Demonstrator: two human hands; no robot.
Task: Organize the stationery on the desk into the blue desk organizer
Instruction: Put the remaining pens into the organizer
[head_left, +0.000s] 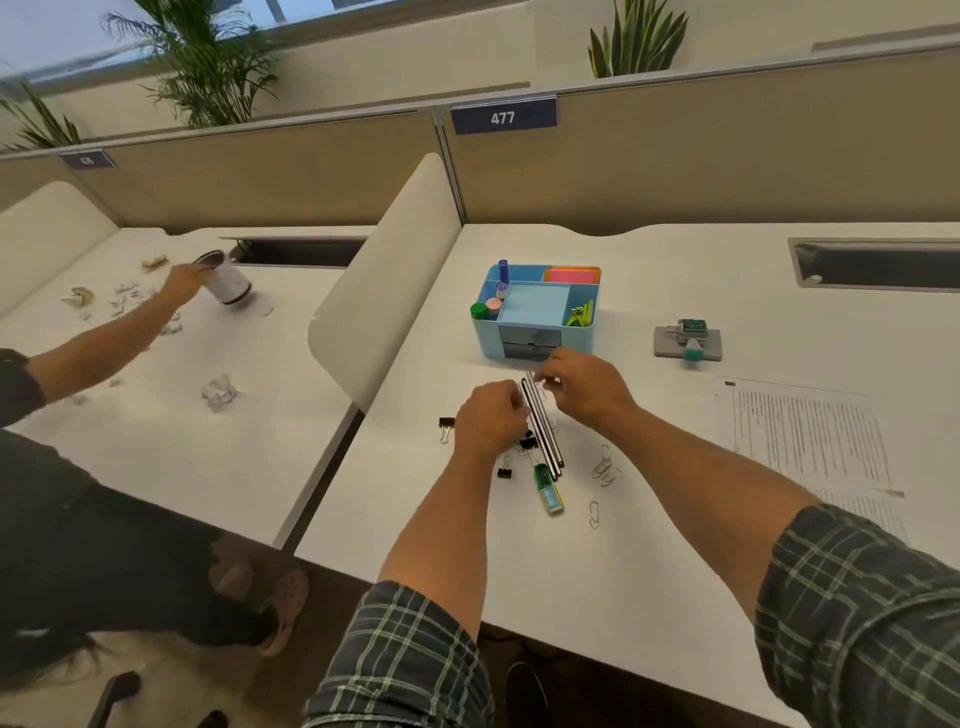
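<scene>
Gathering pencils (543, 431) with my curled left hand (491, 421) and right hand (582, 387) just before the part-filled blue organizer (535, 312), while clips (605, 465) and sharpener (548, 488) wait on the table (649, 545).

White "477" showing on a dark blue number plate (503, 117) clipped to the partition top, a smaller dark plate (86, 160) on the left partition blurring past reading, printed sheet (810, 436) on the desk carrying lines too small to read
</scene>
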